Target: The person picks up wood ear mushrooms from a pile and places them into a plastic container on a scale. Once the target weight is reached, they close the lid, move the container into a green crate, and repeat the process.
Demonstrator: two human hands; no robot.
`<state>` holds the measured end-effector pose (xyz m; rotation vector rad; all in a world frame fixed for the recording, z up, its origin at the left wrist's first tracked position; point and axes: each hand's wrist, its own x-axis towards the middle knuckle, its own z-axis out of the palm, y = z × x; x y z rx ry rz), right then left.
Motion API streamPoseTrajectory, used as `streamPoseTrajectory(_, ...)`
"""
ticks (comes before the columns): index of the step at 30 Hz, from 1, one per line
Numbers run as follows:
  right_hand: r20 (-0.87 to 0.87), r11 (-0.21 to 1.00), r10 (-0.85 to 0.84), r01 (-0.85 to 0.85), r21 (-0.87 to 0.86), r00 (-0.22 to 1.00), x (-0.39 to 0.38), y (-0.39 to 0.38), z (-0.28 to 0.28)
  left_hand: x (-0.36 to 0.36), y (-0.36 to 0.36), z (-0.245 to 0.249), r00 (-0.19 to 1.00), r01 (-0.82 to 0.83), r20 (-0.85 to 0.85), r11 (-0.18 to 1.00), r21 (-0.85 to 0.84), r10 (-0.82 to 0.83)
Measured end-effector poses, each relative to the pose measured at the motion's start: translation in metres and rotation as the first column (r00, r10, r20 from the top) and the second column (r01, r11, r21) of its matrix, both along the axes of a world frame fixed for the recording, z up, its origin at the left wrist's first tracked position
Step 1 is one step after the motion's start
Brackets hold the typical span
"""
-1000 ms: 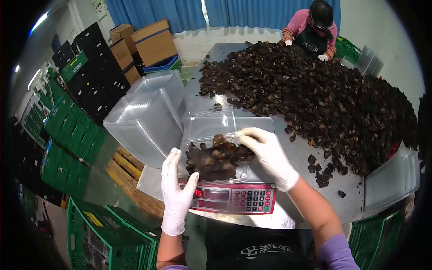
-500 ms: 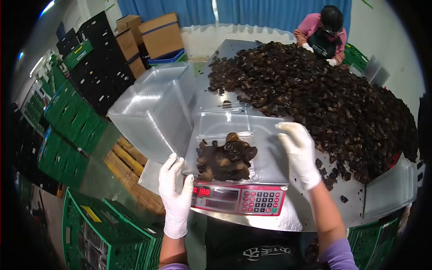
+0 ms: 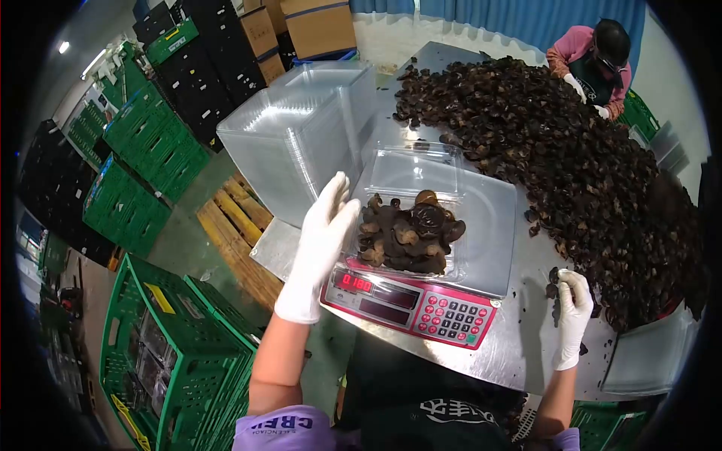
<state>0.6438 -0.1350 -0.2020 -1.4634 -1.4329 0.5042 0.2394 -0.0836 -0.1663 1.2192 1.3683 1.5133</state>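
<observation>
A clear plastic tray (image 3: 457, 252) of dark wood ear mushrooms (image 3: 406, 239) rests on the platform of a red and silver digital scale (image 3: 410, 304), whose display reads 0.180. Its clear lid (image 3: 416, 171) is folded back on the far side. My left hand (image 3: 325, 225), white-gloved, hovers at the tray's left side, fingers stretched out and holding nothing. Right of the scale, my gloved right hand (image 3: 575, 301) has its fingers curled together at a small wood ear piece (image 3: 554, 275) by the edge of the pile; the fingertips partly hide the contact.
A large heap of wood ears (image 3: 541, 135) covers the table's right side. Nested clear trays (image 3: 293, 135) stand at left, more trays (image 3: 650, 353) at lower right. Green crates (image 3: 177, 361) stand beside the table, near a wooden pallet (image 3: 237, 218). A co-worker (image 3: 594, 64) works behind the heap.
My right hand has moved from the scale's right side out to the pile's edge, its fingers closing. My left hand has risen beside the tray. The view has shifted.
</observation>
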Motion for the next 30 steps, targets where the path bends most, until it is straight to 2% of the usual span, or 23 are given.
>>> streamPoseTrajectory(1, -0.028, 0.999, 0.020, -0.021, -0.038, 0.999, -0.004, -0.001, 0.000, -0.001, 0.014, 0.000, 1.000, 0.004, -0.004, 1.000, 0.004, -0.004)
streamPoseTrajectory(3, -0.129, 0.996, 0.072, -0.079, -0.046, 0.989, -0.032, -0.008, 0.016, -0.001, 0.043, 0.000, 0.997, 0.068, 0.051, 0.987, -0.148, -0.061)
streamPoseTrajectory(4, -0.042, 0.995, 0.087, -0.089, -0.041, 0.995, -0.034, -0.009, 0.018, -0.007, 0.056, -0.006, 0.989, 0.096, 0.128, 0.975, -0.201, -0.071)
streamPoseTrajectory(6, 0.147, 0.999, 0.052, -0.052, -0.008, 0.988, -0.027, -0.009, 0.020, -0.011, 0.056, 0.003, 0.992, -0.004, -0.126, 0.991, -0.134, -0.014)
streamPoseTrajectory(7, 0.125, 0.999, -0.006, 0.012, -0.044, 0.992, -0.014, -0.008, 0.021, -0.002, 0.042, 0.019, 0.990, -0.032, -0.143, 0.995, -0.093, 0.018)
streamPoseTrajectory(8, 0.109, 0.992, -0.081, 0.090, -0.086, 0.991, 0.006, -0.007, 0.019, -0.011, 0.041, 0.010, 0.975, -0.026, -0.222, 0.999, -0.044, 0.015)
streamPoseTrajectory(9, 0.140, 0.981, -0.180, 0.188, -0.046, 0.974, 0.031, -0.003, 0.007, 0.003, 0.024, 0.026, 0.972, -0.039, -0.233, 0.999, -0.022, 0.033)
streamPoseTrajectory(10, 0.167, 0.961, -0.272, 0.276, -0.002, 0.948, 0.060, -0.001, -0.010, 0.003, 0.013, 0.021, 0.980, -0.045, -0.196, 0.999, -0.015, 0.041)
streamPoseTrajectory(12, 0.397, 0.911, -0.376, 0.413, -0.008, 0.837, 0.110, -0.009, -0.045, -0.006, -0.004, 0.008, 0.934, -0.030, -0.353, 0.997, 0.070, 0.053)
streamPoseTrajectory(13, 0.362, 0.896, -0.389, 0.439, -0.067, 0.847, 0.116, -0.018, -0.052, -0.008, -0.017, 0.004, 0.918, -0.039, -0.388, 0.992, 0.117, 0.082)
streamPoseTrajectory(14, 0.348, 0.920, -0.336, 0.384, -0.079, 0.875, 0.124, -0.021, -0.068, -0.010, -0.029, 0.002, 0.896, -0.058, -0.427, 0.985, 0.163, 0.124)
streamPoseTrajectory(16, 0.482, 0.939, -0.225, 0.320, -0.126, 0.847, 0.101, -0.021, -0.051, -0.006, -0.049, 0.011, 0.898, -0.131, -0.400, 0.979, 0.156, 0.184)
streamPoseTrajectory(18, 0.559, 0.950, -0.188, 0.295, -0.105, 0.807, 0.086, -0.008, -0.046, 0.003, -0.061, 0.014, 0.902, -0.186, -0.357, 0.964, 0.191, 0.245)
streamPoseTrajectory(19, 0.568, 0.965, -0.171, 0.253, -0.068, 0.805, 0.080, 0.003, -0.050, 0.003, -0.064, 0.012, 0.896, -0.172, -0.375, 0.964, 0.202, 0.238)
streamPoseTrajectory(20, 0.578, 0.977, -0.156, 0.213, -0.032, 0.801, 0.076, 0.014, -0.056, 0.007, -0.066, 0.012, 0.915, -0.176, -0.325, 0.962, 0.211, 0.238)
streamPoseTrajectory(22, 0.636, 0.977, -0.083, 0.189, -0.100, 0.767, 0.071, 0.036, -0.062, 0.014, -0.070, 0.012, 0.901, -0.157, -0.367, 0.962, 0.223, 0.232)
streamPoseTrajectory(24, 0.740, 0.964, -0.102, 0.248, -0.091, 0.665, 0.073, 0.055, -0.081, 0.020, -0.073, 0.014, 0.902, -0.155, -0.366, 0.963, 0.222, 0.229)
streamPoseTrajectory(25, 0.803, 0.933, -0.072, 0.325, -0.156, 0.592, 0.072, 0.063, -0.084, 0.023, -0.074, 0.013, 0.897, -0.170, -0.371, 0.962, 0.213, 0.241)
streamPoseTrajectory(26, 0.733, 0.953, -0.108, 0.280, -0.116, 0.671, 0.080, 0.071, -0.098, 0.021, -0.073, 0.008, 0.911, -0.186, -0.313, 0.945, 0.271, 0.269)
streamPoseTrajectory(28, 0.512, 0.967, -0.156, 0.237, -0.096, 0.845, 0.082, 0.063, -0.076, 0.054, -0.081, 0.036, 0.782, -0.296, -0.442, 0.886, 0.357, 0.440)
streamPoseTrajectory(29, 0.298, 0.958, -0.242, 0.276, -0.076, 0.923, 0.080, 0.054, -0.066, 0.067, -0.085, 0.041, 0.780, -0.280, -0.455, 0.890, 0.361, 0.430)
streamPoseTrajectory(30, 0.071, 0.947, -0.311, 0.315, -0.065, 0.948, 0.081, 0.043, -0.052, 0.079, -0.090, 0.042, 0.798, -0.260, -0.452, 0.904, 0.338, 0.399)
